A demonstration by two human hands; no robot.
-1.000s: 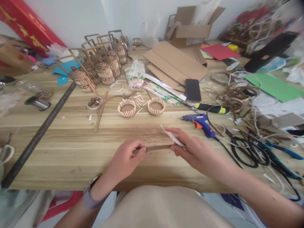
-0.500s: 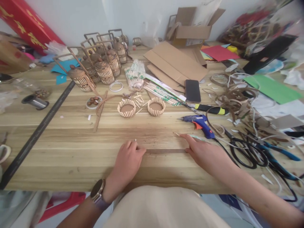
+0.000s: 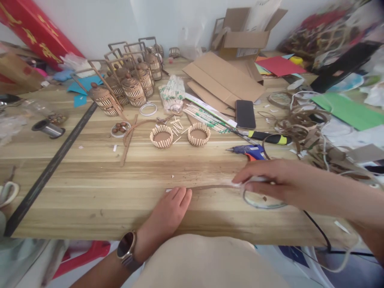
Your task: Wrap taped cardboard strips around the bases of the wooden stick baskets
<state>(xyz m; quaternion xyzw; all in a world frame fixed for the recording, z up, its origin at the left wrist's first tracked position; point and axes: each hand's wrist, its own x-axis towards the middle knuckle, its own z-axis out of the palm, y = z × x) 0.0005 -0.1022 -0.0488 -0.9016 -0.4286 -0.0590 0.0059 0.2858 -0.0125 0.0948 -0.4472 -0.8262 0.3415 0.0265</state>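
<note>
My left hand (image 3: 172, 209), wearing a watch, lies on the table with its fingers closed and pressing on a thin brown strip (image 3: 210, 187). A small white end (image 3: 168, 191) pokes out left of these fingers. Toward the right, the strip runs to the fingertips of my right hand (image 3: 267, 178), which is blurred by motion. This hand is closed on a ring-shaped roll of tape (image 3: 264, 207), whose pale lower edge shows under the palm. Just behind the hand lies a blue glue gun (image 3: 247, 150), its handle hidden.
Two round stick-walled baskets (image 3: 162, 137) stand beyond my hands, with short sticks between them. Several small lanterns (image 3: 133, 91) stand at back left. A phone (image 3: 245, 114), a yellow-black cutter (image 3: 270, 137) and coiled strips (image 3: 306, 118) lie to the right. A dark bar (image 3: 51, 172) crosses the left side.
My right hand has shifted rightward and now covers the glue gun's handle; the roll's edge shows beneath it. My left hand has lowered slightly, its fingers flatter on the strip.
</note>
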